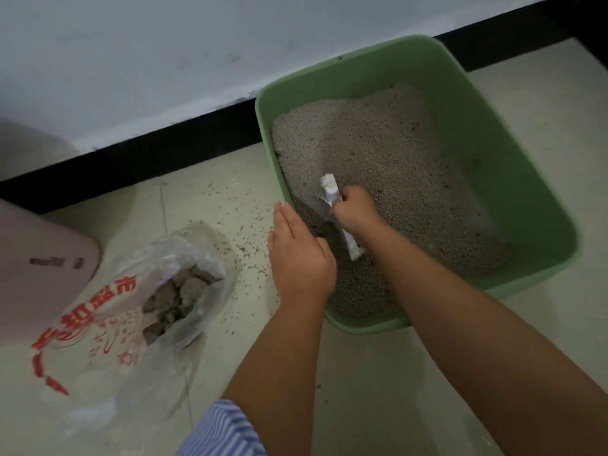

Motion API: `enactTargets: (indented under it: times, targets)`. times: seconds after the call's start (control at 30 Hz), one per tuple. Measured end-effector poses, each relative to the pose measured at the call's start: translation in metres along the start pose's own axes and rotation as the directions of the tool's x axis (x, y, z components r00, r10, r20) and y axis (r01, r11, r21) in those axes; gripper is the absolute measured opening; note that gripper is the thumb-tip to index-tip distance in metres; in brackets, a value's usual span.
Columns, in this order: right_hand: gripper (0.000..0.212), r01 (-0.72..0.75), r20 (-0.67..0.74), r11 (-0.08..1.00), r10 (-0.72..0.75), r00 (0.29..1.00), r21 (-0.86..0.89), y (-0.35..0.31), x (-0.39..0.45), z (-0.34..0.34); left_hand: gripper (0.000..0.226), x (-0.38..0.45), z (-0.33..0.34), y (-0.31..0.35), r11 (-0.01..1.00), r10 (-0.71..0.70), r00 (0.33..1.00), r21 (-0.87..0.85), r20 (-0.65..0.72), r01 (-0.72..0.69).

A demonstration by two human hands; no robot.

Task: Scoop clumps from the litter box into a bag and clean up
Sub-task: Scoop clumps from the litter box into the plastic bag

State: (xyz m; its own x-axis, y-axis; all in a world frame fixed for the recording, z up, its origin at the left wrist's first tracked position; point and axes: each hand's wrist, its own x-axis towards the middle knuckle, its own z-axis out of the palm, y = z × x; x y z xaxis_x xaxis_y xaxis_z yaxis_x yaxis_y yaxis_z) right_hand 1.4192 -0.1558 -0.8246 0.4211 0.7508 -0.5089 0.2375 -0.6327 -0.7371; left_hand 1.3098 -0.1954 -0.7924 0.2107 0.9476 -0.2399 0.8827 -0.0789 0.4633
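Note:
A green litter box point(487, 149) full of grey litter point(378, 139) stands on the floor by the wall. My right hand point(353, 212) grips a white scoop point(330, 187) low in the litter at the box's near-left side. My left hand point(297, 255) lies flat, fingers straight, on the box's left rim. A clear plastic bag point(131, 301) with red print lies open on the floor to the left, with several grey clumps point(177, 297) inside.
Loose litter grains point(243, 238) are scattered over the pale tiles between bag and box. A pink rounded object point(39, 271) sits at the far left. A black skirting strip point(164, 149) and white wall run behind. A striped blue sleeve point(227, 429) shows at the bottom.

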Motion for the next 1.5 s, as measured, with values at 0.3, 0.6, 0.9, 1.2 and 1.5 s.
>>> enactTargets:
  times: [0.3,0.6,0.9,1.2,1.5]
  targets:
    - [0.015,0.05,0.036,0.999,-0.05,0.998,0.0,-0.005,-0.008,-0.016,0.064,-0.002,-0.001,0.0,0.999,0.007,1.0,-0.034,0.011,-0.007]
    - [0.017,-0.004,0.058,0.984,-0.007,0.998,0.18,-0.019,0.003,-0.01,0.065,0.0,0.0,-0.002,1.0,0.0,1.0,-0.024,-0.001,0.0]
    - [0.03,-0.031,0.084,0.949,0.005,0.996,0.312,-0.013,0.0,-0.007,0.065,-0.001,0.0,-0.001,1.0,-0.008,1.0,-0.028,0.016,0.008]
    - [0.011,0.201,-0.079,0.943,-0.229,0.97,-0.265,-0.015,0.002,-0.01,0.065,-0.001,-0.001,-0.002,0.999,0.002,1.0,-0.044,0.019,-0.001]
    - [0.012,0.247,-0.067,0.932,-0.273,0.96,-0.266,-0.003,0.002,-0.005,0.063,-0.002,0.0,-0.002,0.997,0.008,1.0,-0.077,0.015,-0.007]
